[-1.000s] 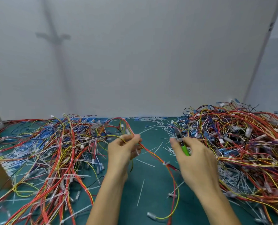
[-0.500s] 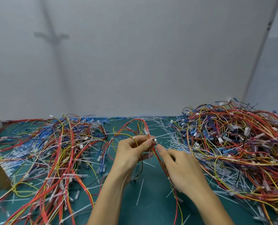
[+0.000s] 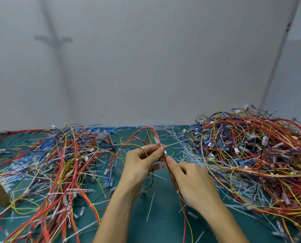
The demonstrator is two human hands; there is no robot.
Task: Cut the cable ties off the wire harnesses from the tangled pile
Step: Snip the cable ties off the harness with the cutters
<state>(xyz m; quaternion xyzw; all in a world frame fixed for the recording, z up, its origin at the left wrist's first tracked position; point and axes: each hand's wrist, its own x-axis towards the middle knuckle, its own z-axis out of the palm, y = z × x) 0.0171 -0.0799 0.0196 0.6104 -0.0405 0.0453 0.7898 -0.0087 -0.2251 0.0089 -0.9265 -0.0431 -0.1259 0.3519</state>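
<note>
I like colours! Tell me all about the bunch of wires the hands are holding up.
The wire harness is a thin bundle of red, yellow and orange wires. It arches up above the hands, then hangs down between them. A white connector sits near its top. The left hand pinches it; the right hand grips it lower.

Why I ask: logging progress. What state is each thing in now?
Left hand: pinching the held harness, lifted off the mat.
Right hand: curled, thumb on that harness.
Cable tie: still on, at left fingertips.
Left pile: spread out, tangled.
Right pile: heaped, tangled.
Cut ties: loose on mat.
</note>
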